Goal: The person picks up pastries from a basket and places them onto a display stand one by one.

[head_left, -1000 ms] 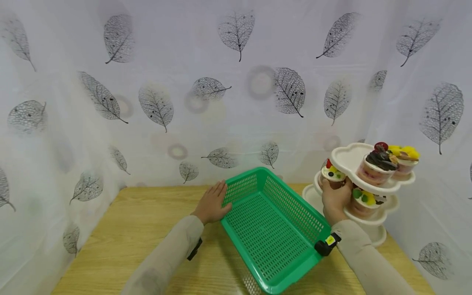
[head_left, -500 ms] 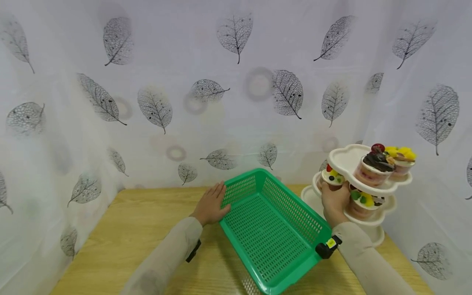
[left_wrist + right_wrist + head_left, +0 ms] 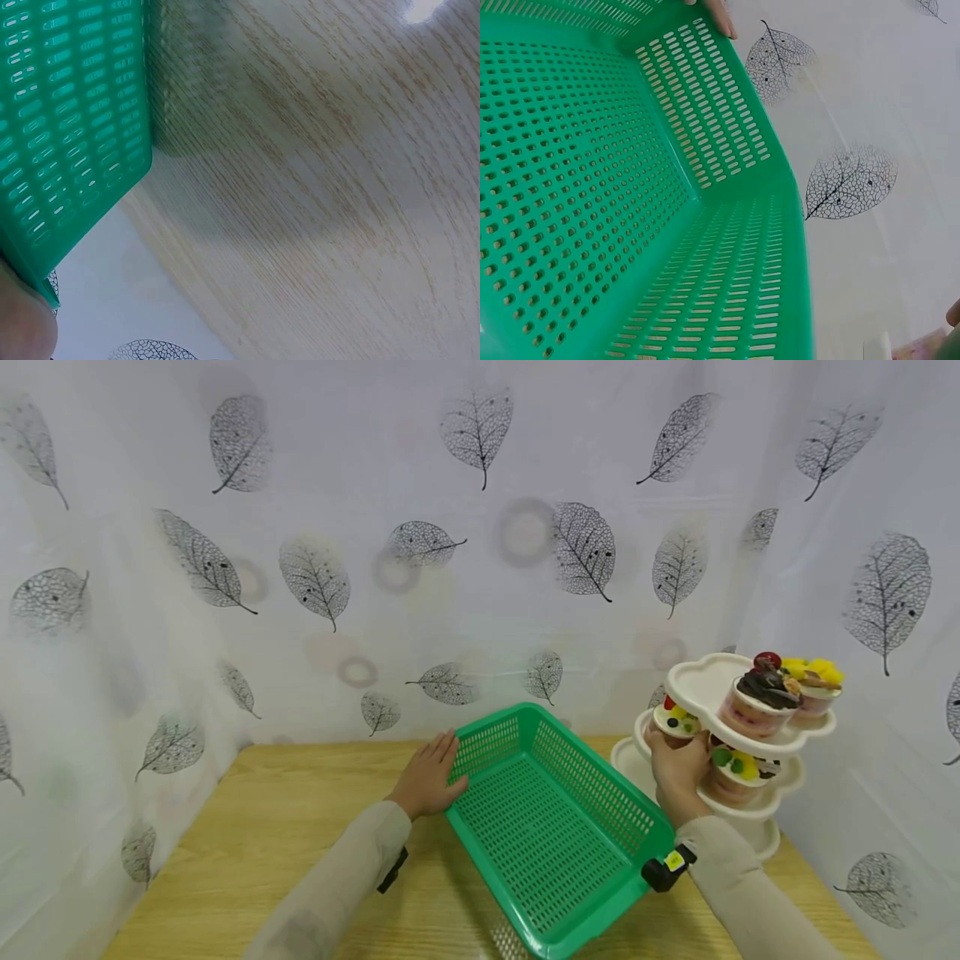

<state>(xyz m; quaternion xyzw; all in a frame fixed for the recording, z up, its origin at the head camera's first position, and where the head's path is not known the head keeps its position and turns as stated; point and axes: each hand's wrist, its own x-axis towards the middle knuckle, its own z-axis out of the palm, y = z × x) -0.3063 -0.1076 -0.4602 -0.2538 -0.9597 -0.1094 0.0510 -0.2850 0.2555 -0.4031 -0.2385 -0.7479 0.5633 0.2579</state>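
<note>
My left hand (image 3: pixel 429 777) rests with straight fingers on the far left rim of a green plastic basket (image 3: pixel 592 793); its fingertips also show at the basket's edge in the right wrist view. The basket holds nothing and sits slanted on the table. At right stands a white tiered dessert stand (image 3: pixel 697 689) with cloud-shaped trays. My right hand (image 3: pixel 678 772) grips a fruit-topped dessert cup (image 3: pixel 675 718) on the middle tray, its fingers partly hidden by the cup. In the right wrist view only a corner of the cup (image 3: pixel 922 349) and a fingertip appear.
On the top tray are a chocolate-topped cup (image 3: pixel 761 697) with a cherry and a yellow-topped cup (image 3: pixel 813 685). Another cup (image 3: pixel 731 777) sits on the middle tray, close to my right hand. A leaf-print curtain (image 3: pixel 480 568) hangs behind the wooden table (image 3: pixel 300 810).
The whole scene shifts slightly as the head view moves. Both hands, the basket and the cup keep nearly the same places relative to one another.
</note>
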